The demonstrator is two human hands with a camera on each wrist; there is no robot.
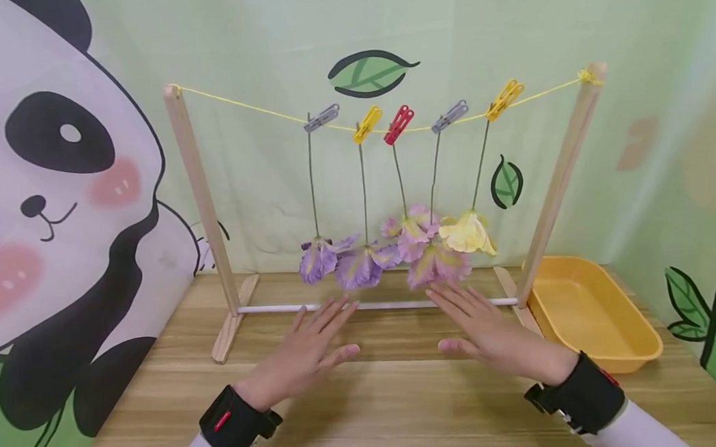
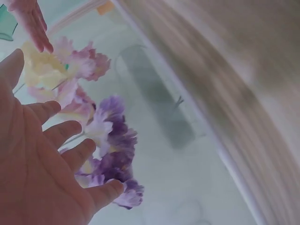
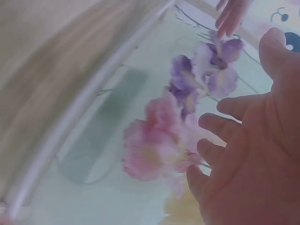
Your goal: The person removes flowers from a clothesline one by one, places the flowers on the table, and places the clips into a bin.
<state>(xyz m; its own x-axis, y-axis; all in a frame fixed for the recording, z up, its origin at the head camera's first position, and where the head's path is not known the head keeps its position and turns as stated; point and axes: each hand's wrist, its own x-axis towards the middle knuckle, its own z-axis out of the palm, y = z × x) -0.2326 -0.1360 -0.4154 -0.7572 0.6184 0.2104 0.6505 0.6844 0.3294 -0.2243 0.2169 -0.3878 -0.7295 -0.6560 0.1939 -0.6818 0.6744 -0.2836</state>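
Several artificial flowers hang head down from a yellow string (image 1: 252, 109), each stem pinched by a clothespin. Purple blooms (image 1: 359, 268) are on the left, pink blooms (image 1: 437, 265) in the middle, and a yellow bloom (image 1: 468, 232) on the right. Below the purple blooms, my left hand (image 1: 301, 353) is held with fingers extended and holds nothing. My right hand (image 1: 494, 331) mirrors it below the pink and yellow blooms, fingers also straight. In the left wrist view, the fingers (image 2: 70, 133) overlap the flowers; whether they touch cannot be told.
A wooden frame with a left post (image 1: 203, 205), a right post (image 1: 561, 184) and a white crossbar (image 1: 394, 305) stands on the wood-grain table (image 1: 400, 412). An orange tray (image 1: 597, 311) sits beside its right foot. Behind hangs a green backdrop with a panda (image 1: 55, 201).
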